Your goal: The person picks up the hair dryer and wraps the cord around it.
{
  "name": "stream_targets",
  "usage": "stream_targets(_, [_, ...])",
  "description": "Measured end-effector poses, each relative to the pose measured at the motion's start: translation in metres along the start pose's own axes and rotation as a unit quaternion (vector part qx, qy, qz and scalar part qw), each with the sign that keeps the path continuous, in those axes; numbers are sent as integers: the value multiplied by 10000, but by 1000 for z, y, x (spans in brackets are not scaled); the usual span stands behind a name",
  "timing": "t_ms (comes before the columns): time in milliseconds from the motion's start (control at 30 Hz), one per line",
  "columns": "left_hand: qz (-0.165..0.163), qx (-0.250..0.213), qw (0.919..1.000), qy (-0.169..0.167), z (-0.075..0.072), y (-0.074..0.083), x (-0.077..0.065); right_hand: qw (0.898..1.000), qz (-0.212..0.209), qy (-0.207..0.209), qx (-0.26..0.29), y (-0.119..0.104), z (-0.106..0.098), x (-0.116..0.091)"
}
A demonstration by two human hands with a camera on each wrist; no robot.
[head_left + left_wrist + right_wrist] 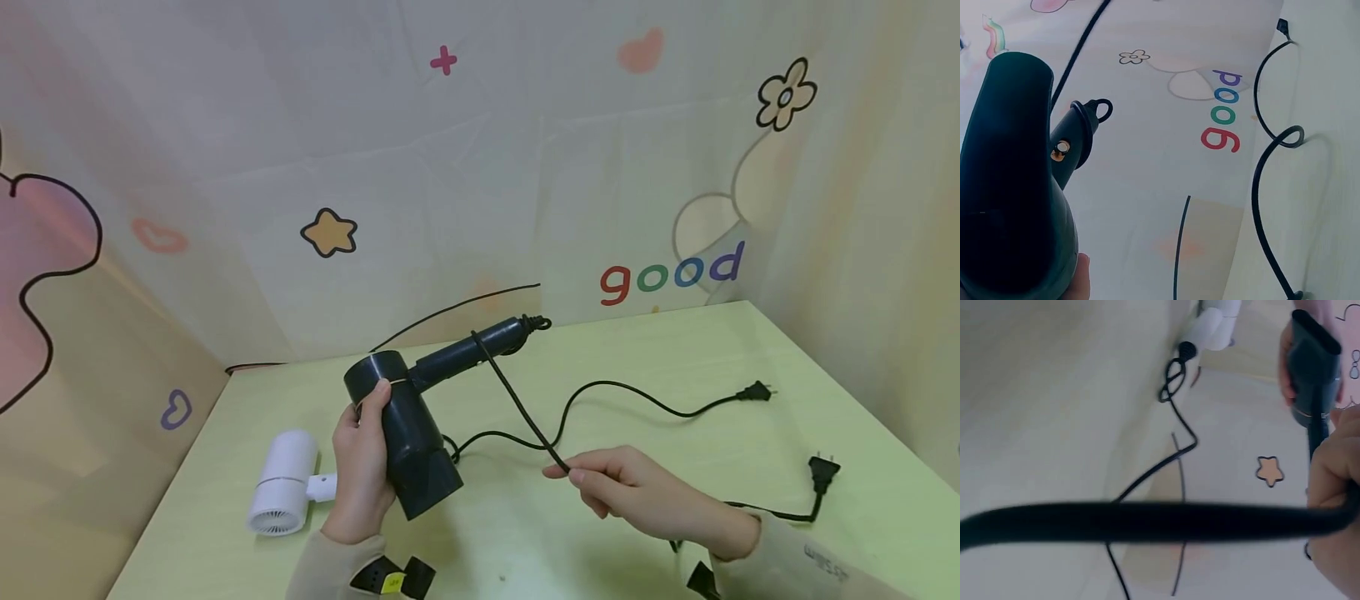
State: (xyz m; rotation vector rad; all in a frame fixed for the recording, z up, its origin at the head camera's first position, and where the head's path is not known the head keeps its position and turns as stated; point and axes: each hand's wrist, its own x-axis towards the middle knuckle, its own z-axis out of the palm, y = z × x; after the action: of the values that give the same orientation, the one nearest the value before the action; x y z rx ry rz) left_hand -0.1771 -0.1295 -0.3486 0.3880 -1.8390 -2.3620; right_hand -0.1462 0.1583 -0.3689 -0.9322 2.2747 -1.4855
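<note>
My left hand [362, 471] grips a black hair dryer [411, 433] round its barrel, raised above the table, nozzle tilted down and handle pointing up to the right. The dryer's cord [519, 398] loops at the handle end and crosses the handle. Between thumb and fingers, my right hand [633, 492] pinches that cord, stretched taut from the handle. In the right wrist view the cord [1147, 522] runs thick and blurred across the front. The left wrist view shows the dryer [1010, 181] close up, with a hanging ring [1104, 110] at its handle end.
On the table [645, 350] at left lies a white hair dryer [283, 482], partly behind my left hand. Its black cord [510, 435] winds right to a plug [753, 392]. Another plug [823, 472] lies near the right edge. A printed curtain [480, 167] hangs behind.
</note>
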Motion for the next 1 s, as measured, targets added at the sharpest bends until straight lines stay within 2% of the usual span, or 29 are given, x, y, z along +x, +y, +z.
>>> stream_targets(367, [-245,-324,9985,-365,-6,5,-3,9988,215,-240,376,37,-4,13])
stream_targets(500, [-315,-418,9976,-463,-7,6,-6,9985,282,-312,345,45,-7,20])
stream_targets(633, [-296,-567,9962,-592,-6,7,-9,9980,344,-404,341,49,-10,26])
stream_targets(867, [8,-685,9930,-966,-5,11,-19,9978,514,-383,137,48,-16,35])
stream_targets(1000, [-82,-663,9922,-1050,-5,14,-22,9972,684,-284,8,49,-20,39])
